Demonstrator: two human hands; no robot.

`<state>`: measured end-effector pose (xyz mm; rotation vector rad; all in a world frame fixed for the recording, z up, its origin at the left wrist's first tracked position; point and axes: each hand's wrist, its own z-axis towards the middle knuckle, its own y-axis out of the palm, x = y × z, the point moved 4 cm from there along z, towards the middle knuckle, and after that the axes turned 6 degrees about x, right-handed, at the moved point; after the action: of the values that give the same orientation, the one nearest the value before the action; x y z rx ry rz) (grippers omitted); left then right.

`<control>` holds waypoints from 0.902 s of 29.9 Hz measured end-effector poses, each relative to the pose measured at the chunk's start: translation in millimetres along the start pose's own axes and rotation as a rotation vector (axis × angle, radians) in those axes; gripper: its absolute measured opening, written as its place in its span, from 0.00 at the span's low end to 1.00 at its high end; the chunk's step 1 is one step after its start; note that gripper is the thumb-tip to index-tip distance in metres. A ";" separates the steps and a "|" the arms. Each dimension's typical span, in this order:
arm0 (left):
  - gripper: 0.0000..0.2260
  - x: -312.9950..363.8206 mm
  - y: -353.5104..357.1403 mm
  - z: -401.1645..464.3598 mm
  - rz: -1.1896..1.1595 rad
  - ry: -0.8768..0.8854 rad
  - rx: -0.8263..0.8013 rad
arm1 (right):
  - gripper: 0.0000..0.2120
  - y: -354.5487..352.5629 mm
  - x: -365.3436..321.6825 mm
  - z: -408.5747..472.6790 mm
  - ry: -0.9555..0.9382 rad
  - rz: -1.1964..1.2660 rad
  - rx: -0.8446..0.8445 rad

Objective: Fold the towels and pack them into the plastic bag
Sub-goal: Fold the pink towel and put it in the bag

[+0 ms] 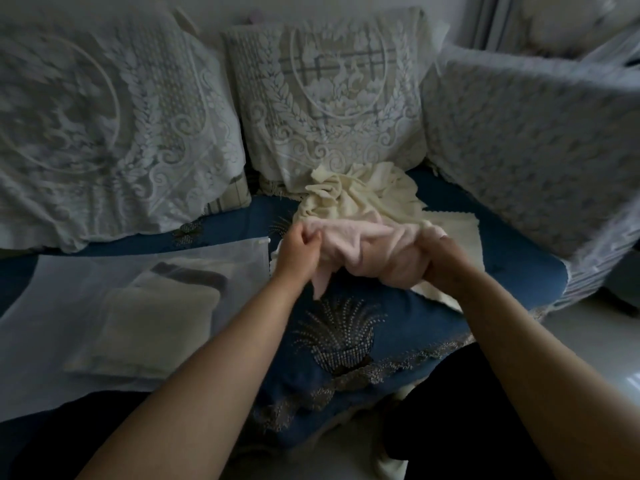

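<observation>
- Pink towel (367, 251): bunched, held up between both hands just above the blue sofa cover (398, 306).
- Left hand (299, 245): fingers curled, pinching the towel's left edge.
- Right hand (441, 259): fingers curled round the towel's right end.
- Cream towel (360, 195): crumpled heap just behind the pink one, against the middle cushion (329, 98).
- Flat cream cloth (457, 230): spread on the cover, partly under the right hand.
- Plastic bag (104, 306): translucent, flat on the seat left of the hands, folded pale towels (149, 327) inside.
- Surroundings: lace-covered cushions along the sofa back; pale floor (588, 341) at right.
</observation>
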<state>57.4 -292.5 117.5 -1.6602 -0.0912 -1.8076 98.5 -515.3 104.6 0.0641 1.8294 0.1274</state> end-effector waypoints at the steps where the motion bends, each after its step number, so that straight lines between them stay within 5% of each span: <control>1: 0.04 12.8 -16.3 9.6 -0.094 -0.009 0.046 | 0.11 -2.5 -15.4 -1.8 -0.022 0.041 -0.015; 6: 0.09 58.4 -90.8 39.1 -0.794 -0.363 0.077 | 0.10 -11.3 -92.3 -17.8 -0.112 0.097 -0.043; 10: 0.16 87.0 -136.0 48.2 -0.785 -0.395 0.035 | 0.11 13.8 -147.4 -56.7 -0.256 0.154 -0.230; 14: 0.12 105.3 -171.5 48.4 -0.834 -0.288 -0.031 | 0.14 28.9 -174.5 -81.5 -0.312 0.170 -0.438; 18: 0.15 102.4 -175.2 40.6 -0.720 -0.149 -0.121 | 0.12 33.0 -179.5 -89.8 -0.321 0.121 -0.229; 21: 0.05 94.4 -191.9 46.9 -0.204 0.036 0.148 | 0.12 29.4 -177.7 -94.0 -0.404 0.068 -0.009; 23: 0.07 99.1 -206.5 50.2 0.017 0.115 0.288 | 0.12 21.7 -181.1 -95.6 -0.495 -0.073 0.176; 27: 0.06 120.9 -218.9 48.3 -0.180 0.026 0.327 | 0.13 13.4 -197.0 -101.0 -0.636 -0.282 0.391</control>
<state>-8.4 -151.6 319.1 -1.4321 -0.5121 -1.8295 51.8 -529.2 321.0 0.1062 1.1889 -0.4106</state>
